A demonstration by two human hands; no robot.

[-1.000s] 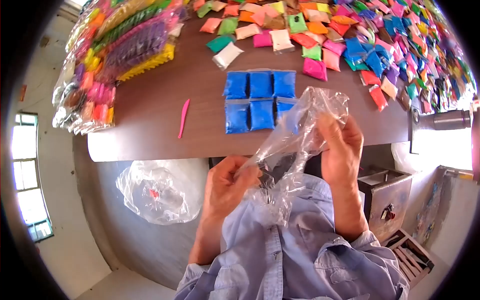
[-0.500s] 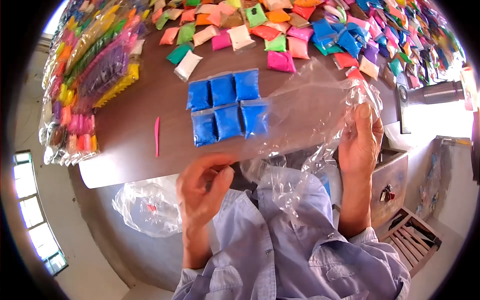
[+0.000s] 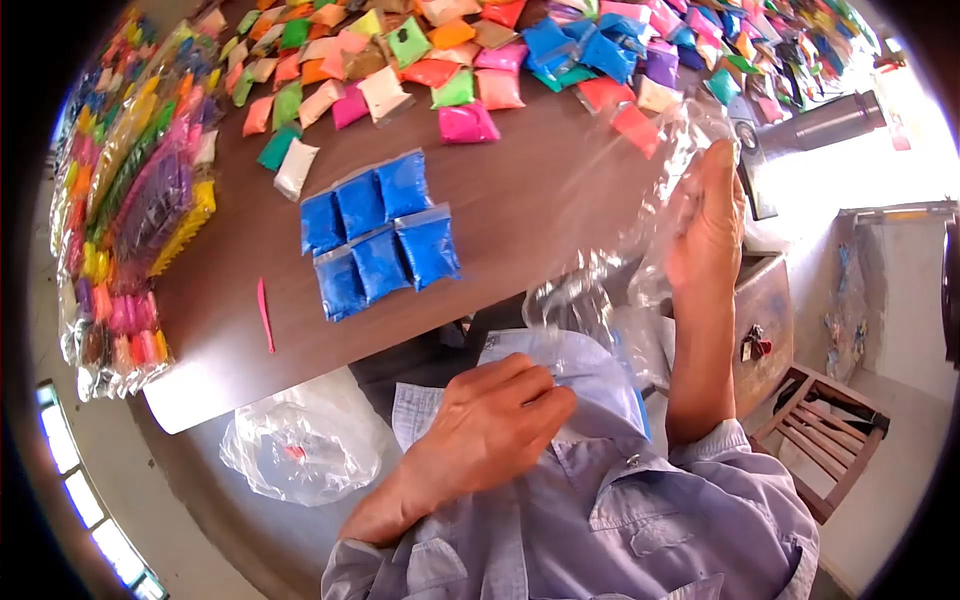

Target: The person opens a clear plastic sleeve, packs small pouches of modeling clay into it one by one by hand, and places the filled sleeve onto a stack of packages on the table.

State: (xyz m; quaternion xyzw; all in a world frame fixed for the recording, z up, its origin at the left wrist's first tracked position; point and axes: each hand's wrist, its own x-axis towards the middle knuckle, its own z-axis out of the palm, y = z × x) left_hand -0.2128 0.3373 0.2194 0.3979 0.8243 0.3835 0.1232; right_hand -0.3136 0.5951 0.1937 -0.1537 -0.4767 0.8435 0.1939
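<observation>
My right hand (image 3: 708,215) is raised at the right side of the table, closed on a clear plastic bag (image 3: 650,185) that hangs crumpled and partly blurred from it. In front of my shirt, my left hand (image 3: 505,412) is curled with the fingertips turned away from view. The bag's lower end comes down close to that hand; whether the fingers pinch it is hidden. On the table lie several blue packets (image 3: 372,205), set in two rows that touch each other. A thin pink plastic tool (image 3: 265,315) lies to their left.
Many small coloured packets (image 3: 400,45) are spread over the back of the table (image 3: 220,330). Clear bags of coloured packs (image 3: 150,200) are piled at the left. Below the front edge is another clear plastic bag (image 3: 300,435). A dark cylinder (image 3: 835,122), drawer (image 3: 765,310) and wooden stool (image 3: 820,440) stand right.
My left hand has moved right and down, away from the table edge to my shirt front. The bag has swung away from the blue packets. The view has shifted and tilted.
</observation>
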